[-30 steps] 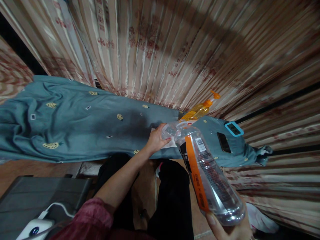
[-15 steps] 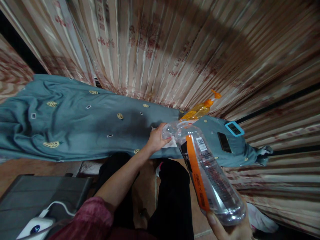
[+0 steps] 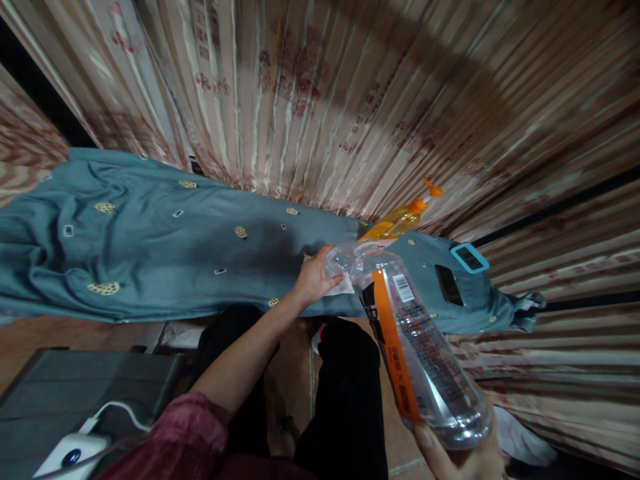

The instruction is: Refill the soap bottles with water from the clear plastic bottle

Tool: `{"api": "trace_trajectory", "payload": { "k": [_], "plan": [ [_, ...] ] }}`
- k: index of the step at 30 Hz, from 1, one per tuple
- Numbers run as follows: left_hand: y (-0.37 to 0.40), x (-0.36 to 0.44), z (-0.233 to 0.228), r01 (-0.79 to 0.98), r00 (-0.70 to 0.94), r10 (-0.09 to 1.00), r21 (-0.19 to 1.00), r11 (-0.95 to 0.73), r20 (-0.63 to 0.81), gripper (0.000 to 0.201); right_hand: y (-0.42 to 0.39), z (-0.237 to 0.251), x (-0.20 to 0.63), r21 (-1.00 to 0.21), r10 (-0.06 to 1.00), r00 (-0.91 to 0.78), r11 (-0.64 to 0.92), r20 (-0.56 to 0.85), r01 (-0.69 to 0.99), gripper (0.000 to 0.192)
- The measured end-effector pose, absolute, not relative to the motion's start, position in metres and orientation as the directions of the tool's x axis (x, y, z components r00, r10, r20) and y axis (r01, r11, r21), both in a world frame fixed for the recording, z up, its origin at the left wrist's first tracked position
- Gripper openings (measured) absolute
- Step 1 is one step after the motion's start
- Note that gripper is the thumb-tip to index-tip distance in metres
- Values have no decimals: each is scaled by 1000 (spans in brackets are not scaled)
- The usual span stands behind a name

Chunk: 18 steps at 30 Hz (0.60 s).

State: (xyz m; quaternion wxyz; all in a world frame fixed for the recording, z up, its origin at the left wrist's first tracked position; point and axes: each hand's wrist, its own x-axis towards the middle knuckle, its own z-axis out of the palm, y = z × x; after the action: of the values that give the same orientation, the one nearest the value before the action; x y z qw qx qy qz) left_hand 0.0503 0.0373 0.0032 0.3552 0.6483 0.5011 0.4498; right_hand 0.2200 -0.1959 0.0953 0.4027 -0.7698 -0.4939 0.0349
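My right hand (image 3: pixel 457 460) grips the base of a big clear plastic bottle (image 3: pixel 423 360) with an orange and black label. The bottle is tilted, its neck pointing away from me and to the left. My left hand (image 3: pixel 316 275) is closed around a small clear plastic container (image 3: pixel 341 259), whose exact kind I cannot make out. The bottle's neck end meets this container, and how the two openings touch is hidden. Under the left hand lies a piece of white paper (image 3: pixel 343 287). Just behind stands a pump bottle (image 3: pixel 395 223) of yellow-orange liquid with an orange pump head.
A teal cloth (image 3: pixel 200 240) with pineapple prints covers the long narrow surface. On its right lie a dark phone (image 3: pixel 449 285) and a blue-framed digital timer (image 3: pixel 470 258). Pleated curtains (image 3: pixel 300 87) hang behind. At lower left, a white power bank (image 3: pixel 75 457) with a cable rests on a grey stool (image 3: pixel 135 380).
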Motion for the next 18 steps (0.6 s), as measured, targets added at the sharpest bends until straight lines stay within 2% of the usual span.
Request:
{"api": "trace_trajectory", "payload": {
  "k": [4, 10, 18],
  "plan": [
    [38, 50, 2, 327, 103, 968, 912, -249, 227, 64, -196, 95, 221, -659, 785, 508, -176, 354, 731, 60],
    [38, 49, 3, 317, 112, 964, 910, -266, 243, 62, -196, 91, 227, -676, 775, 550, -226, 311, 702, 74],
    [37, 49, 3, 308, 100, 966, 916, -258, 238, 62, -195, 94, 221, -666, 770, 543, -215, 334, 715, 69]
  ]
}}
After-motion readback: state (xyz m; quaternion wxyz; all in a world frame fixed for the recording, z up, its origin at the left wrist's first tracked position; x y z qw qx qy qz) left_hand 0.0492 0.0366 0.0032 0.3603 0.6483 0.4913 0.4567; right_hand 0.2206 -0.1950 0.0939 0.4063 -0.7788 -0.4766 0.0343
